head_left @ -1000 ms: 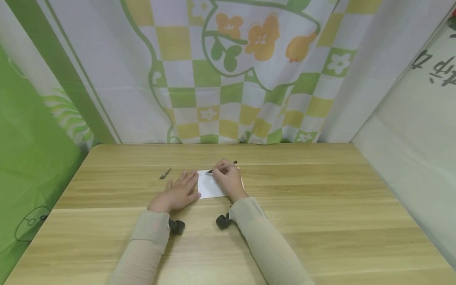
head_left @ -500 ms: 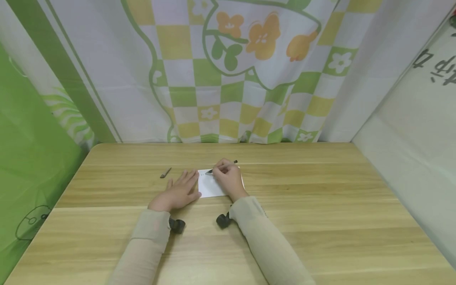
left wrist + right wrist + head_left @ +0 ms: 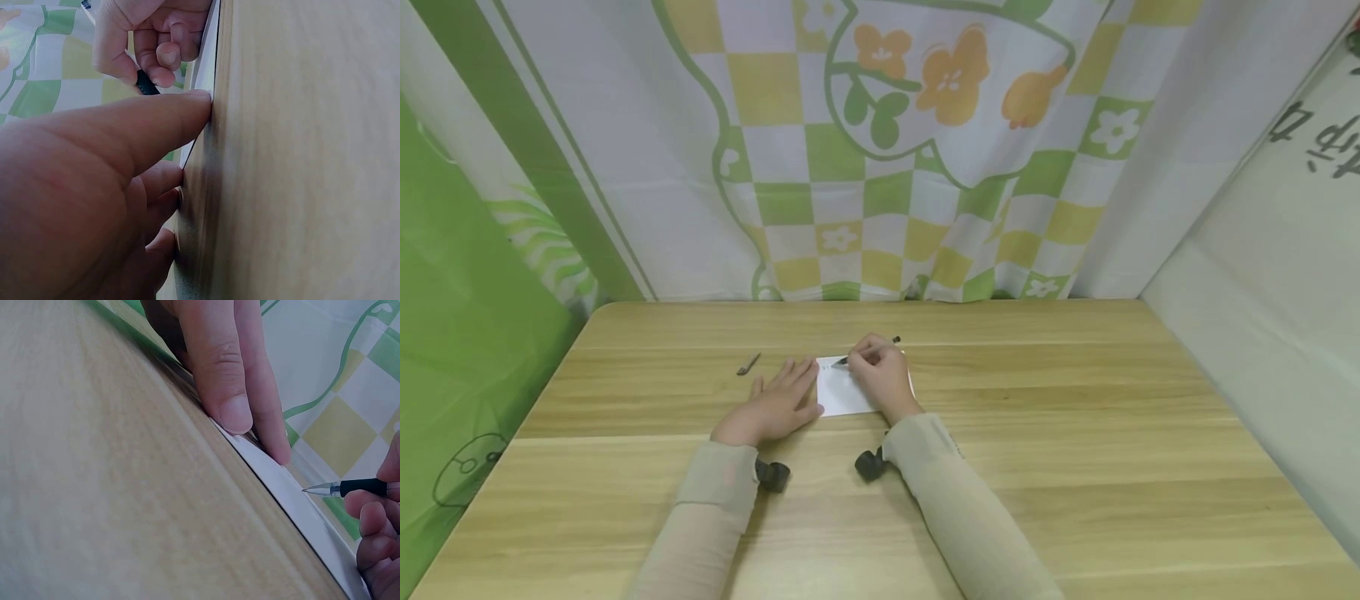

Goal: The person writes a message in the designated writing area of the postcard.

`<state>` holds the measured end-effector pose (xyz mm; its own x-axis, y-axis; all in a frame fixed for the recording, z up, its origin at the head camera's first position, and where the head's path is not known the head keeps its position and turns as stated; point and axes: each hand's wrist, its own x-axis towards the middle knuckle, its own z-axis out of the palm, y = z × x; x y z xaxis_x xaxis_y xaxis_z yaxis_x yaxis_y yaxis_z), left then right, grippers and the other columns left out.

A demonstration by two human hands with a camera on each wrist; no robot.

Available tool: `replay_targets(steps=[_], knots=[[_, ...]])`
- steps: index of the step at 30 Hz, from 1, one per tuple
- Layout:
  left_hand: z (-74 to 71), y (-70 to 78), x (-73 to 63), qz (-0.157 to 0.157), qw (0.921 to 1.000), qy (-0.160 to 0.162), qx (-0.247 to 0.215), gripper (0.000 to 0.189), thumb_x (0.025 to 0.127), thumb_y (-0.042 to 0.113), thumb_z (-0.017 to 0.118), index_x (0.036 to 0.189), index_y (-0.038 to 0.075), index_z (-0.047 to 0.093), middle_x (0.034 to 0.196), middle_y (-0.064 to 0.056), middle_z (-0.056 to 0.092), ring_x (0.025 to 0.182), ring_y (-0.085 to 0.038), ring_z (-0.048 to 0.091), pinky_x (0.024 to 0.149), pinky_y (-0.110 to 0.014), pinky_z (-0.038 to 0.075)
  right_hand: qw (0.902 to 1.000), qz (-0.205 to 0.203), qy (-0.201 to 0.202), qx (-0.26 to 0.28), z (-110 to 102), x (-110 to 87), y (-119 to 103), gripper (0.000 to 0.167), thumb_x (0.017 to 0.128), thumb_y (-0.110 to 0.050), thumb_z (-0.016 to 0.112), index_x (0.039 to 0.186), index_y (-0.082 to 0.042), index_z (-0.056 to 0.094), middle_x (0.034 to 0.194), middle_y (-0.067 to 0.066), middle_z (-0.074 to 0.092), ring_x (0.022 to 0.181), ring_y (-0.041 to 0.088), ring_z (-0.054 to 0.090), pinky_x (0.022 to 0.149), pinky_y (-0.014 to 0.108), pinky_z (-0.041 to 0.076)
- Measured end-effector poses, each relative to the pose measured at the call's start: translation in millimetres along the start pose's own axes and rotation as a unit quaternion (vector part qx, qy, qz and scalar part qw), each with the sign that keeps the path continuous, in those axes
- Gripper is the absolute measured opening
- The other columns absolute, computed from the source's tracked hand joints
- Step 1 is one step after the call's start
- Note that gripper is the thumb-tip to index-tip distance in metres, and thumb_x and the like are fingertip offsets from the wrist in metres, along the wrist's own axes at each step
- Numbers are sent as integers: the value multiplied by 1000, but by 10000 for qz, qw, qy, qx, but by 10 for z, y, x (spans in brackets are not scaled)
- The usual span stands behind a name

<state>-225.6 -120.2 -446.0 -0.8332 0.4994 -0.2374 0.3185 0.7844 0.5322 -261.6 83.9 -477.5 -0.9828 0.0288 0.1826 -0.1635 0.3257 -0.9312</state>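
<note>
A small sheet of white paper [image 3: 844, 395] lies on the wooden table, with faint small marks near its upper left corner. My left hand [image 3: 777, 406] rests with fingers spread along the paper's left edge; in the left wrist view its thumb [image 3: 169, 119] touches the edge. Between thumb and fingers, my right hand [image 3: 883, 379] pinches a pen [image 3: 362, 487] with a dark grip and clear tip section. The pen's tip is at the paper's surface, just right of the marks. Part of the sheet is hidden under the right hand.
A small pen cap [image 3: 748, 365] with a clip lies on the table [image 3: 1075, 467] to the left of the paper. A patterned curtain [image 3: 880, 200] hangs behind the far table edge. Black wrist cameras [image 3: 870, 466] sit at both cuffs.
</note>
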Motion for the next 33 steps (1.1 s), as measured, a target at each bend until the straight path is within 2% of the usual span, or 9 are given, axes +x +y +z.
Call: replay_targets(steps=[8, 12, 20, 33], knots=[[99, -136, 125, -25, 9998, 55, 185, 76, 105, 42, 47, 163, 8, 11, 170, -11, 1, 154, -39, -4, 113, -74, -8, 10000, -50, 13, 15, -21, 11, -1, 8, 84, -14, 63, 80, -13, 70, 88, -1, 67, 81, 17, 61, 73, 32, 52], [112, -159, 151, 11, 9999, 62, 141, 76, 105, 42, 47, 163, 8, 10, 170, -11, 0, 155, -39, -5, 113, -74, -8, 10000, -61, 29, 6, -29, 12, 3, 8, 84, -13, 64, 80, -13, 70, 88, 0, 67, 80, 17, 61, 71, 32, 51], [-20, 49, -20, -68, 9999, -36, 76, 74, 106, 36, 48, 162, 1, 13, 169, -18, 4, 154, -43, -2, 112, -75, -8, 10000, -5, 31, 36, 4, -18, -20, 9, 84, -13, 63, 79, -13, 70, 88, 0, 68, 80, 17, 61, 71, 31, 52], [-33, 68, -33, -54, 10000, -10, 39, 73, 106, 35, 49, 161, 1, 14, 169, -19, 6, 154, -44, -1, 112, -76, -7, 10000, -61, 45, 11, 5, -1, 10, 8, 82, -13, 62, 79, -13, 69, 87, 0, 67, 79, 17, 61, 70, 31, 52]])
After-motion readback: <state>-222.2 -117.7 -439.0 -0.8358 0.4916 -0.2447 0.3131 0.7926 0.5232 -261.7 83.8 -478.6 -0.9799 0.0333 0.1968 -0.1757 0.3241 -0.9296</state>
